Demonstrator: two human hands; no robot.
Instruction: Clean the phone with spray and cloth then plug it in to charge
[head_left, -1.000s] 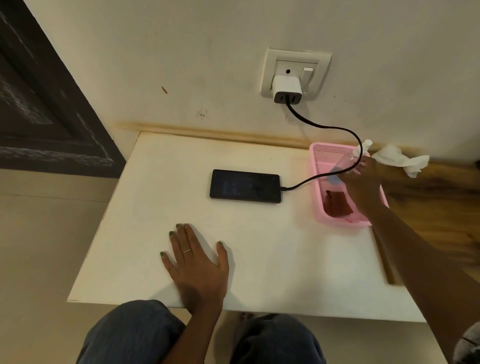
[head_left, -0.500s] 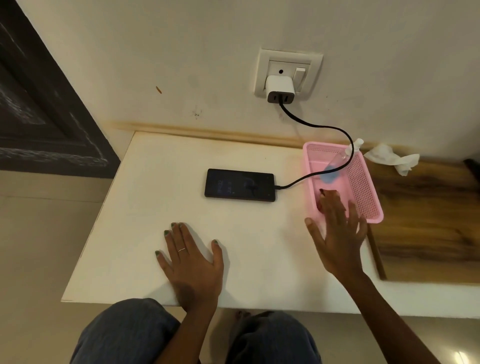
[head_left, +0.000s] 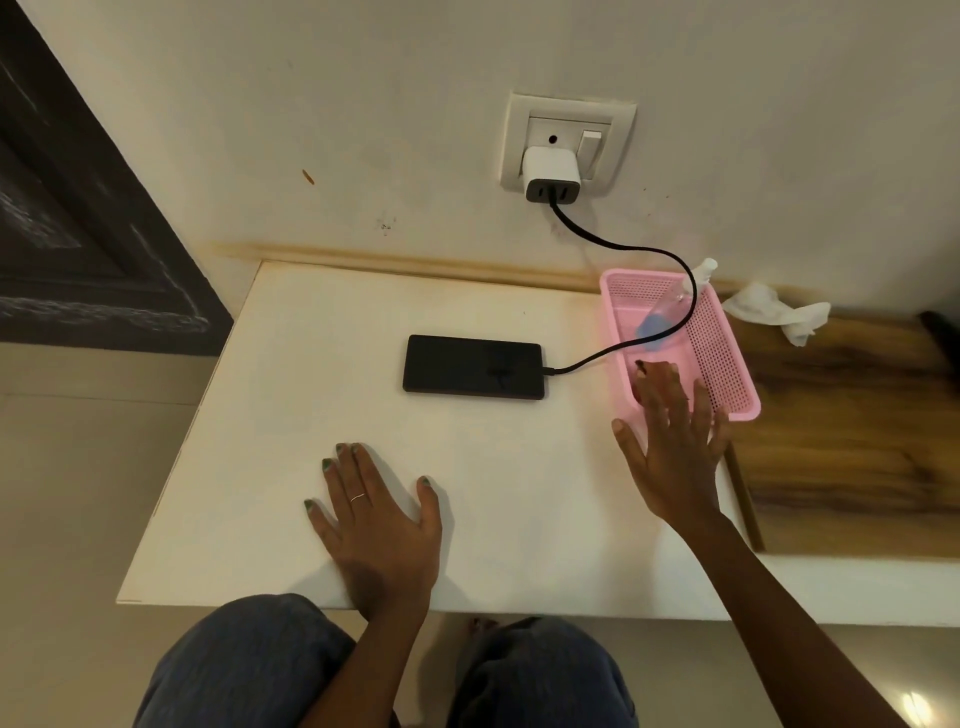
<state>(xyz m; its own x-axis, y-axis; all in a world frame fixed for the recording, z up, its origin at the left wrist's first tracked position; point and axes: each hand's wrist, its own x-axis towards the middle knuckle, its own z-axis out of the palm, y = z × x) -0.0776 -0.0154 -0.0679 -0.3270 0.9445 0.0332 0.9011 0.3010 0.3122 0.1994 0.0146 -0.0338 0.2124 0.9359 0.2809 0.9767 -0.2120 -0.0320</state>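
- Nearest the camera, a person's knees (head_left: 249, 670) in blue-grey cloth are cut off by the bottom edge, tucked partly under the white surface (head_left: 270, 467).
- The left hand (head_left: 376, 525) lies flat on the surface near its front edge, fingers spread, grip released; a thin ring shows on one finger.
- The right hand (head_left: 670, 452) reaches with straight, spread fingers over the near end of a pink basket (head_left: 727, 353); its grip is released and holds nothing. The fingertips are motion-blurred, and it is hard to tell whether they touch the basket.
- A dark brown item in the basket is almost wholly hidden behind those fingers.
- The phone (head_left: 474, 367) lies flat, mid-surface, left of the basket, screen dark, with faint reflections.
- A black cable (head_left: 623, 249) is plugged into the phone's right end, crosses the basket and runs up to a white charger (head_left: 551, 174) in the wall socket (head_left: 569, 143).
- A clear spray bottle (head_left: 670, 312) with blue liquid lies slanted in the basket's far end, its white top at the rim.
- A crumpled white cloth (head_left: 779, 312) rests on the wooden top beyond the basket.
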